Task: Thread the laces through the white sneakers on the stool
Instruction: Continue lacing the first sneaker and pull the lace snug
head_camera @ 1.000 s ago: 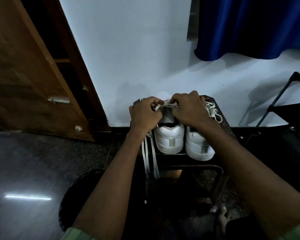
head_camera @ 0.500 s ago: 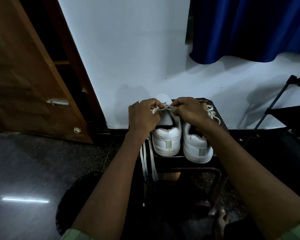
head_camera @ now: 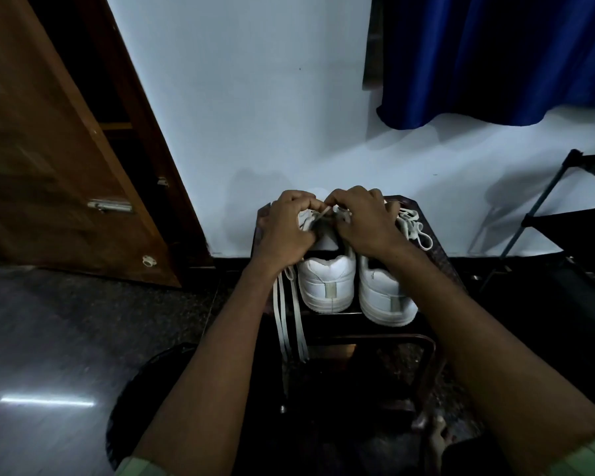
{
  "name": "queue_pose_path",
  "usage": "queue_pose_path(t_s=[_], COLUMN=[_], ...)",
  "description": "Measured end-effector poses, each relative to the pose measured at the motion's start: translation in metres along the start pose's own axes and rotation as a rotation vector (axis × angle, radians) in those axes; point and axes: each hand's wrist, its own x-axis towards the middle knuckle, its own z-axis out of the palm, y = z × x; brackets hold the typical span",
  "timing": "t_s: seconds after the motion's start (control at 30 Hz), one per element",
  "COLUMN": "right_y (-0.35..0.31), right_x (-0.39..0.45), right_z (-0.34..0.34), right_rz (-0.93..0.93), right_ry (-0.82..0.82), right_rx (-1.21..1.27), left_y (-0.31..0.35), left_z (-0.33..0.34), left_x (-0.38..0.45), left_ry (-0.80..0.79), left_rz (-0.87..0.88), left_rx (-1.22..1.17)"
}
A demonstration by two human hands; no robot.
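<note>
In the head view, two white sneakers stand heels toward the camera on a dark stool (head_camera: 423, 214) against the wall, the left sneaker (head_camera: 327, 283) just beside the right sneaker (head_camera: 385, 297). Both hands work over the left sneaker's eyelet area. The left hand (head_camera: 285, 228) is curled, its thumb and forefinger pinching a lace (head_camera: 318, 214); the right hand (head_camera: 364, 221) is curled too, its fingertips meeting the same strand from the other side, so the short stretch between them looks taut. Two loose lace ends (head_camera: 289, 324) hang from under the left hand down past the stool's front edge. The right sneaker shows a laced loop (head_camera: 414, 228) past the right hand. Compared with a second ago, the hands have drawn closer together and sit slightly further toward the toe, and the visible strand between them has shortened. That suggests a crossing is being pulled snug through an eyelet; which eyelet cannot be told, since the hands hide it. The left sneaker seems partly laced, with length left to thread.
</note>
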Motion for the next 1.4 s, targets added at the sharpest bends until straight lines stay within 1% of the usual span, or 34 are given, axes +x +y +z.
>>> queue_pose_path(t_s=[0.1, 0.17, 0.2, 0.27, 0.37, 0.4, 0.43, 0.47, 0.5, 0.53, 0.57, 0.6, 0.63, 0.7, 0.73, 0.8, 0.83, 0.87, 0.97, 1.0, 1.03, 1.17, 1.27, 1.33, 1.4], right_y=[0.000, -0.002, -0.002, -0.003, -0.005, -0.005, -0.004, -0.004, -0.003, -0.002, -0.002, -0.004, -0.006, -0.013, -0.015, -0.020, -0.021, -0.021, -0.022, -0.023, -0.027, -0.039, -0.042, -0.043, -0.044], right_x=[-0.003, -0.006, -0.007, -0.009, -0.011, -0.011, -0.010, -0.010, -0.008, -0.008, -0.007, -0.007, -0.007, -0.008, -0.008, -0.011, -0.011, -0.012, -0.012, -0.011, -0.013, -0.020, -0.020, -0.018, -0.017], right_z=[-0.002, -0.005, -0.006, -0.008, -0.017, -0.018, -0.018, -0.019, -0.019, -0.020, -0.019, -0.019, -0.021, -0.025, -0.027, -0.029, -0.031, -0.034, -0.037, -0.037, -0.037, -0.039, -0.046, -0.044, -0.038], right_rz=[-0.014, -0.057, -0.081, -0.097, 0.016, 0.059, 0.078, 0.080, 0.052, 0.000, -0.045, -0.073, -0.068, -0.022, 0.016, 0.125, 0.158, 0.166, 0.027, -0.026, -0.048, -0.038, 0.032, 0.060, 0.038], right_ry=[-0.038, -0.029, -0.021, 0.014, 0.097, 0.113, 0.120, 0.114, 0.104, 0.095, 0.085, 0.071, 0.053, 0.049, 0.051, -0.021, -0.067, -0.095, -0.137, -0.135, -0.141, -0.102, -0.126, -0.098, 0.017], right_rx=[-0.032, 0.007, 0.058, 0.234, 0.604, 0.688, 0.711, 0.648, 0.524, 0.381, 0.297, 0.325, 0.466, 0.857, 1.013, 1.204, 1.212, 1.129, 0.654, 0.603, 0.655, 1.143, 1.433, 1.482, 1.355], left_y=[0.010, 0.014, 0.014, 0.012, 0.014, 0.016, 0.017, 0.018, 0.019, 0.019, 0.019, 0.019, 0.019, 0.019, 0.019, 0.018, 0.018, 0.019, 0.021, 0.021, 0.021, 0.020, 0.020, 0.020, 0.020], left_z=[0.004, 0.006, 0.007, 0.009, 0.009, 0.009, 0.009, 0.009, 0.009, 0.009, 0.008, 0.008, 0.008, 0.007, 0.007, 0.007, 0.007, 0.008, 0.008, 0.008, 0.008, 0.007, 0.008, 0.008, 0.008], left_x=[-0.006, -0.011, -0.013, -0.015, -0.016, -0.016, -0.016, -0.016, -0.016, -0.017, -0.017, -0.017, -0.018, -0.018, -0.019, -0.019, -0.018, -0.018, -0.017, -0.017, -0.018, -0.018, -0.017, -0.017, -0.017], left_ry=[0.103, 0.211, 0.239, 0.268, 0.285, 0.284, 0.282, 0.282, 0.282, 0.283, 0.283, 0.281, 0.277, 0.274, 0.274, 0.268, 0.263, 0.259, 0.271, 0.273, 0.273, 0.280, 0.264, 0.258, 0.256], left_rz=[-0.065, -0.160, -0.199, -0.226, -0.262, -0.271, -0.274, -0.270, -0.265, -0.264, -0.268, -0.274, -0.279, -0.275, -0.268, -0.254, -0.247, -0.238, -0.215, -0.213, -0.216, -0.231, -0.232, -0.237, -0.236], left_rx=[0.075, 0.092, 0.081, 0.055, 0.025, 0.019, 0.019, 0.025, 0.033, 0.037, 0.041, 0.045, 0.048, 0.052, 0.056, 0.068, 0.072, 0.074, 0.074, 0.078, 0.086, 0.118, 0.119, 0.121, 0.124])
